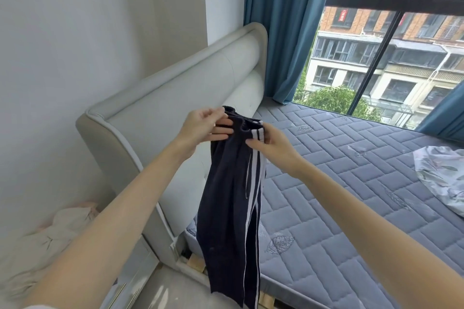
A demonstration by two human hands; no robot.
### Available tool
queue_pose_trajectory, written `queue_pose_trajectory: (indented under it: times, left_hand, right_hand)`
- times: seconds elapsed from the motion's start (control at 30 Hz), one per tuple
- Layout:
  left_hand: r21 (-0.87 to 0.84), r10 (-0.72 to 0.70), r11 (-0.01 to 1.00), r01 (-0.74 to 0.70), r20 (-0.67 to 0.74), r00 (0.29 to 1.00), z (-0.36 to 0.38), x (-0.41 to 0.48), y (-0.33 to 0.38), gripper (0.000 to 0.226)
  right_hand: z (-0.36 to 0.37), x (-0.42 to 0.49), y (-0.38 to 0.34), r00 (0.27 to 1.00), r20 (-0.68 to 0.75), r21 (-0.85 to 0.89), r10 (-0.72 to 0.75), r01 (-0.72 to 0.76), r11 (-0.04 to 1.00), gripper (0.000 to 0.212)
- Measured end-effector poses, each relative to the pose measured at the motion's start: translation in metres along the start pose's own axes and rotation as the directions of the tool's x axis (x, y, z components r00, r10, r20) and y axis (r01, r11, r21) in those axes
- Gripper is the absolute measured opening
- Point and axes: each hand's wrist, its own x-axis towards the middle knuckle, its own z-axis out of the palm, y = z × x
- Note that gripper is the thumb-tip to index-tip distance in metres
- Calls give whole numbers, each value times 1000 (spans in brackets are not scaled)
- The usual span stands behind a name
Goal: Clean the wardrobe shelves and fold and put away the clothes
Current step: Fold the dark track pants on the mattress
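Navy cloth fills the middle of the view: one pair of dark trousers (pixel 226 208), held up by the waistband and hanging straight down in front of the bed's corner. Two white stripes run down the side nearest the right hand; lower down they narrow, and whether a third thin line runs beside them is hard to say among the folds.

Both hands are on the waistband, close together but not touching. The left hand (pixel 200 128) pinches the dark end of the band between its thumb above and its fingers below. The right hand (pixel 276 145) grips the striped end, thumb on the front of the cloth and fingers curled round behind. Two bare forearms reach in from the bottom edge.

Behind the trousers stands one pale upholstered headboard (pixel 188 98), set against a white wall (pixel 75 57). One grey-blue quilted mattress (pixel 339 195) lies to the right of it, with a leaf pattern stitched in here and there. One crumpled floral fabric (pixel 444 175) rests on the mattress at the right edge of the view, well apart from the hands. One cream cloth (pixel 50 238) lies bunched at lower left, beside the headboard.

Two teal curtains show: one (pixel 281 32) hanging beside the headboard, another (pixel 442 113) at the far right. Between them is one black-framed window (pixel 391 0).
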Motion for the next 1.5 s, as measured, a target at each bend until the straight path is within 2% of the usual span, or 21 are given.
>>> queue_pose_trajectory:
  times: [0.07,0.1,0.17,0.2,0.23,0.27,0.33,0.37,0.4,0.47,0.53,0.6,0.67,0.73,0.93,1.1,1.17,1.2,1.3,1.4,1.5]
  left_hand:
    - [164,127,980,-109,-104,986,-18,3,-12,41]
    - [224,118,970,-98,-75,990,-26,4,-20,61]
    - [201,-12,979,-17,139,990,-34,3,-35,94]
    - [169,-57,986,13,259,964,-34,2,-41,95]
    - [132,-59,991,15,340,939,-31,1,-46,85]
    - [100,-40,995,1,382,923,-25,-4,-45,64]
    - [44,2,999,-22,396,918,-9,-18,-37,30]
    - [39,16,999,-34,401,916,0,-23,-33,24]
    - [53,27,997,-55,428,904,9,-30,-31,23]
    - [104,-6,993,-54,506,862,26,-40,-31,24]
    - [150,-84,989,-5,581,810,41,-49,-38,23]
    - [150,-126,988,41,624,771,55,-55,-46,23]
    - [124,-150,988,92,626,765,64,-56,-56,25]
    - [137,-156,986,91,611,776,73,-55,-64,28]
    - [315,-56,935,-162,582,811,92,-18,-90,21]
    - [489,-34,833,-259,512,858,118,49,-114,26]
    - [582,5,752,-311,466,885,134,81,-118,37]
    - [624,25,711,-325,440,898,143,98,-119,35]
    - [640,34,709,-295,388,921,169,151,-126,20]
    - [681,23,689,-248,321,947,196,203,-134,13]
    - [674,-12,718,-174,261,965,219,255,-143,10]
  right_hand:
    - [-2,-7,-6,999,15,113,37,-38,993,27]
    - [-4,-11,-8,999,18,161,46,-48,986,25]
    - [-5,-19,-17,999,9,251,53,-54,967,22]
    - [-6,-23,-21,998,-7,284,58,-54,957,22]
    - [-8,-27,-24,997,-25,306,69,-58,950,22]
    - [-11,-33,-27,996,-47,319,81,-62,946,22]
    - [-19,-46,-27,991,-97,298,92,-59,953,20]
    - [-23,-54,-26,984,-146,230,97,-61,971,15]
    - [-28,-64,-24,973,-208,147,98,-68,987,8]
    - [-39,-82,-12,947,-311,-12,76,-84,996,11]
    - [-46,-101,2,943,-321,-90,88,-123,988,9]
    - [-53,-116,18,946,-294,-94,139,-173,980,18]
    - [-59,-128,31,935,-281,-52,217,-240,969,21]
    - [-63,-131,41,924,-283,-69,258,-288,955,32]
    - [-78,-112,73,901,-364,-156,236,-308,938,9]
    - [-103,-75,117,908,-367,-269,204,-313,911,18]
    - [-118,-52,131,906,-379,-299,190,-314,901,22]
    - [-127,-38,139,910,-373,-305,181,-305,902,22]
    - [-154,8,165,912,-356,-292,204,-316,903,22]
    - [-179,56,197,902,-328,-141,281,-341,930,24]
    - [-200,103,232,906,-330,-130,266,-323,938,25]
